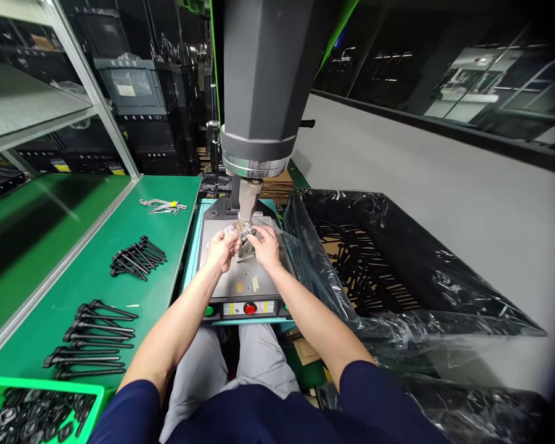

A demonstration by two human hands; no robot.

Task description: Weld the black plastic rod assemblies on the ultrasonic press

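Observation:
My left hand (222, 248) pinches the left side of a shiny, crinkled piece of clear plastic (243, 229). On its other side, the thumb and fingers of my right hand (264, 245) are closed at its edge, by a small dark part that I cannot make out clearly. Both hands are right below the pale tool head (248, 198) of a bench press (263, 80). Under them is a small metal fixture (246, 254) on the grey press plate (226, 280); the fingers partly hide it.
Black threaded rods with knobs (95, 330) lie in groups on the green bench (155, 296), near pliers (161, 205). A green bin (99, 398) holds black parts. At right stands a plastic-lined box (425, 271) with more rods. Red (250, 309) and green buttons face me.

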